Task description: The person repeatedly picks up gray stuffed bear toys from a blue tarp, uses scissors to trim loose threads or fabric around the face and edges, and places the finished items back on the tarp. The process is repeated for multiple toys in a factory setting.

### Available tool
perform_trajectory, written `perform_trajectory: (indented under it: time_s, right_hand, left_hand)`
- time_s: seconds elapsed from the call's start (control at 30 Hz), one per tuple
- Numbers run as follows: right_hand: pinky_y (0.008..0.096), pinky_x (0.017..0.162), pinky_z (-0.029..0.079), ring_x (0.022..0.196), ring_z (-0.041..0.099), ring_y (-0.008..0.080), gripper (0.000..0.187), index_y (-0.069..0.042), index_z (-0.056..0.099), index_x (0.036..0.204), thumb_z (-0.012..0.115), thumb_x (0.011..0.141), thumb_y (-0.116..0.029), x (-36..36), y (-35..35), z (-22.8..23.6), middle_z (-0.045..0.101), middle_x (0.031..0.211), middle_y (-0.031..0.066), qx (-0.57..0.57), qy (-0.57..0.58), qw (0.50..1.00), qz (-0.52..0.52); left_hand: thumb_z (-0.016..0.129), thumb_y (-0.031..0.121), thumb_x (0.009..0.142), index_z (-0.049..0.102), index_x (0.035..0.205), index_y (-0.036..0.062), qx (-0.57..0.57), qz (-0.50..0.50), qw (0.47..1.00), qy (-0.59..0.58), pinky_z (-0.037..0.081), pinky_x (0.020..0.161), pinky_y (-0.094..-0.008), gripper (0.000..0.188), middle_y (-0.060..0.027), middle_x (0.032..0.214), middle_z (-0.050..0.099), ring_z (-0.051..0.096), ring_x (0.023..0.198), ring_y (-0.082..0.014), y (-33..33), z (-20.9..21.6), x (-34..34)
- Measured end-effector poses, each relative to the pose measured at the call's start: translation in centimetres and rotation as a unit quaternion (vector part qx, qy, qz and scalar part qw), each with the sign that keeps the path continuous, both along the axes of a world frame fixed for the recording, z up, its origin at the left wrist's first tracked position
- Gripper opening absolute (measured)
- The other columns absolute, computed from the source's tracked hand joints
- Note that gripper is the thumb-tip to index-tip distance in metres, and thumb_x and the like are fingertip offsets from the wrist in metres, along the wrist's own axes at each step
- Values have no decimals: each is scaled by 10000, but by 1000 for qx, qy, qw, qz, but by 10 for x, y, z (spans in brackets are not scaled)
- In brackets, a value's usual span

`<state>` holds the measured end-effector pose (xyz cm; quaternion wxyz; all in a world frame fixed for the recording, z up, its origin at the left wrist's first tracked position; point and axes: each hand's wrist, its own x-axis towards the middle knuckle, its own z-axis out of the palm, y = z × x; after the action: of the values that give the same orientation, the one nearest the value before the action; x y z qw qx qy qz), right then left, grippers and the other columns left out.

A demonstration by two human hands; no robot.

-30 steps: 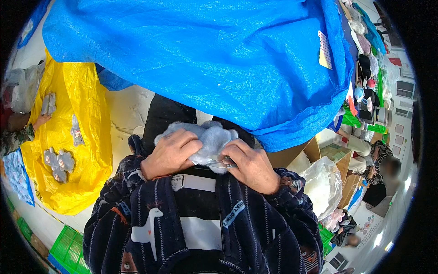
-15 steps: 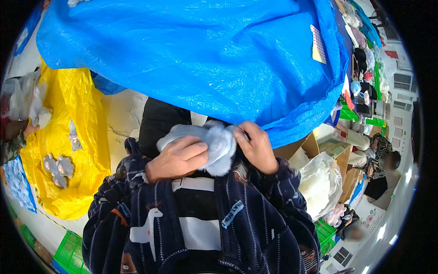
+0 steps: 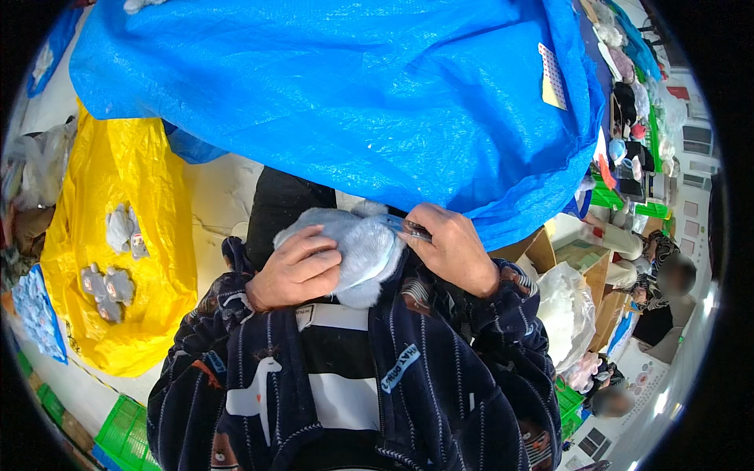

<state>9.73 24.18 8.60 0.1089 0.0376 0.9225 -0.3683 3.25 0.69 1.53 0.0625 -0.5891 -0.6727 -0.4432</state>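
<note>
A fluffy pale grey-blue plush piece (image 3: 363,250) rests in my lap, with a lighter strip showing along its right side. My left hand (image 3: 297,265) grips it from the left, fingers curled over the fur. At its upper right edge, my right hand (image 3: 449,245) is closed around a small slim tool (image 3: 414,229) with dark metal and blue parts. The tool's tip meets the plush; its exact kind is partly hidden by my fingers.
A large blue tarp-like sheet (image 3: 314,86) spreads ahead of me. On the left, a yellow sack (image 3: 157,306) bears several grey plush pieces (image 3: 108,290). Cardboard boxes (image 3: 581,259) and a clear bag of white stuffing (image 3: 564,314) stand at right. Green crates (image 3: 126,432) sit lower left.
My right hand has shifted slightly right, and the tool now shows more plainly. On the yellow sack, another grey plush piece has appeared, and another person's hand there has drawn back.
</note>
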Motion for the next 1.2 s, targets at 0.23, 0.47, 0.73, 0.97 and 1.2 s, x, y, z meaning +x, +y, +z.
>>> perform_trajectory:
  time_s: [0.23, 0.47, 0.73, 0.97, 1.2]
  right_hand:
    - [380, 543, 416, 611, 573, 270, 222, 13, 561, 760, 578, 802, -205, -17, 4, -46, 556, 674, 196, -110, -75, 991, 29]
    - [414, 538, 464, 665, 580, 335, 194, -59, 523, 944, 551, 762, -121, -24, -66, 30, 575, 820, 152, 90, 51, 987, 120]
    - [220, 478, 318, 563, 402, 45, 231, 14, 526, 692, 592, 834, -156, -41, -13, 19, 505, 615, 2, -247, 124, 930, -240]
    - [250, 669, 439, 751, 538, 112, 237, 3, 578, 964, 648, 779, -128, -28, -37, -25, 583, 798, 96, -91, 202, 973, -70]
    - [220, 617, 426, 689, 497, 64, 231, 20, 576, 957, 636, 807, -145, -18, -48, -35, 584, 750, 20, -285, 65, 939, -180]
  left_hand:
    - [633, 39, 610, 564, 807, 57, -24, 4, 999, -26, 455, 829, -418, 209, -74, 946, 522, 536, 900, -245, 0, 1, 0]
    - [624, 92, 662, 555, 845, 36, -28, 82, 979, -187, 446, 675, -354, 203, -93, 917, 553, 536, 785, -287, 23, 14, -19]
    - [584, 130, 839, 459, 1146, -3, 85, 191, 841, -500, 427, 753, -238, 357, -56, 1010, 557, 510, 900, -99, -3, 15, -51]
    - [457, 164, 922, 440, 1214, 29, 175, 137, 709, -669, 447, 771, -213, 322, -47, 1077, 550, 523, 918, -80, -10, 3, -47]
    - [441, 185, 920, 331, 1284, -3, 277, -6, 425, -862, 412, 914, -319, 424, -108, 1211, 477, 483, 1094, -177, -26, 1, -25]
